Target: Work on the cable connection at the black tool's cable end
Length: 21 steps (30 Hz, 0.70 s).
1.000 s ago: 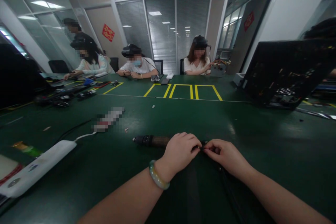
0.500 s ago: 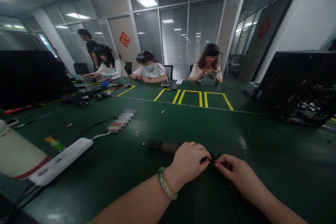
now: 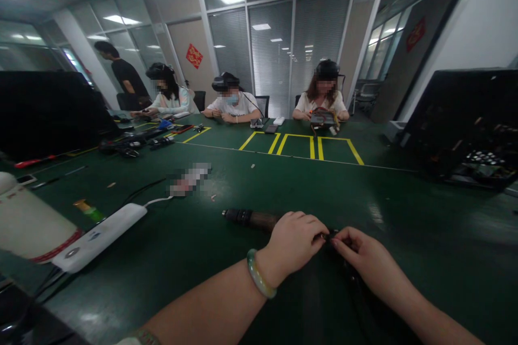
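Note:
On the green table lies what looks like an electric drill (image 3: 261, 221), with a black chuck pointing left and a brownish body. My left hand (image 3: 297, 240) lies over the drill's rear part and hides it, its thumb and fingers closed at the back end. Right beside those fingertips, my right hand (image 3: 358, 250) pinches at a small dark part, too small and dark to name. A dark, strap-like or handle-like shape (image 3: 354, 285) runs down from there beneath my right hand. A green and white bangle (image 3: 261, 275) circles my left wrist.
A white power strip (image 3: 101, 237) with cables lies at the left beside a pale cylindrical container (image 3: 30, 221). A black computer case (image 3: 473, 129) stands at right, a dark panel (image 3: 48, 116) at left. Across the table, several people sit, one holding a metal box (image 3: 322, 116).
My hands have stayed together at the drill's back end, with only slight finger movement. The view has shifted a little. Across the table, the metal box has tilted, and the standing person has moved left.

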Each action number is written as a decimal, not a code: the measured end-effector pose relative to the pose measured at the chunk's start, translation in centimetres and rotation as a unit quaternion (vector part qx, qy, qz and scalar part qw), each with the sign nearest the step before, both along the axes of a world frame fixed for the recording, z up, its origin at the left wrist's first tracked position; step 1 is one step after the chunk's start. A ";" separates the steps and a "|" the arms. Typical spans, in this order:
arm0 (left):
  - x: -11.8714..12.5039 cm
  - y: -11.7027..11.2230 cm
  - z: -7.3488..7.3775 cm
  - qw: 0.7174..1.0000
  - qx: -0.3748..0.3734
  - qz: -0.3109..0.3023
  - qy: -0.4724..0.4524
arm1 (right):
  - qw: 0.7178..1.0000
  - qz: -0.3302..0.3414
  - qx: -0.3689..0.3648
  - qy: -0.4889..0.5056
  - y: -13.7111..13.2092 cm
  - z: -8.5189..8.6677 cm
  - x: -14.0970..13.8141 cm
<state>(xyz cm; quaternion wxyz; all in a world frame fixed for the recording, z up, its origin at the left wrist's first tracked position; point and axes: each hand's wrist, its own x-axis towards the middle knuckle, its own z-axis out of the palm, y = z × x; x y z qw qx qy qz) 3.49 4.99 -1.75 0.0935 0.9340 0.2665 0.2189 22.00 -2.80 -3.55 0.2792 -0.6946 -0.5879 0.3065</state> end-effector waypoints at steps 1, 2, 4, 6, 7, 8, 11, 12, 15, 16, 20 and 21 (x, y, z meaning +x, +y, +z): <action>0.0 0.0 0.0 1.000 -0.002 0.005 0.005 | 1.000 0.002 0.006 -0.004 0.0 0.1 0.0; 0.0 0.0 0.1 1.000 -0.003 0.010 0.009 | 1.000 0.005 0.014 -0.011 0.0 0.2 0.0; 0.0 0.0 0.2 1.000 -0.005 0.011 0.013 | 0.999 0.009 0.030 -0.033 0.0 0.5 0.0; -0.1 0.0 0.3 1.000 -0.005 0.002 0.006 | 0.998 0.013 0.037 -0.054 0.0 0.8 0.1; -0.2 0.0 0.4 1.000 -0.004 -0.003 0.003 | 0.997 0.017 0.039 -0.061 0.0 1.0 0.2; -0.2 0.0 0.4 1.000 -0.003 -0.006 0.003 | 0.997 0.022 0.043 -0.064 0.0 1.0 0.2; -0.2 0.0 0.6 1.000 0.000 -0.009 0.013 | 0.995 0.035 0.066 -0.058 0.2 0.9 0.3; -0.2 0.0 0.6 1.000 0.001 -0.007 0.016 | 0.995 0.036 0.071 -0.053 0.2 0.8 0.4; -0.1 0.0 0.5 1.000 0.000 -0.010 0.013 | 0.997 0.030 0.066 -0.040 0.3 0.6 0.3; -0.1 0.0 0.4 1.000 -0.001 -0.011 0.009 | 0.997 0.028 0.062 -0.040 0.3 0.6 0.3; -0.1 0.1 0.2 1.000 -0.017 0.002 -0.008 | 0.997 0.022 0.065 -0.034 0.2 0.6 0.2; -0.1 0.1 0.2 1.000 -0.020 0.003 -0.008 | 0.997 0.021 0.067 -0.030 0.2 0.6 0.2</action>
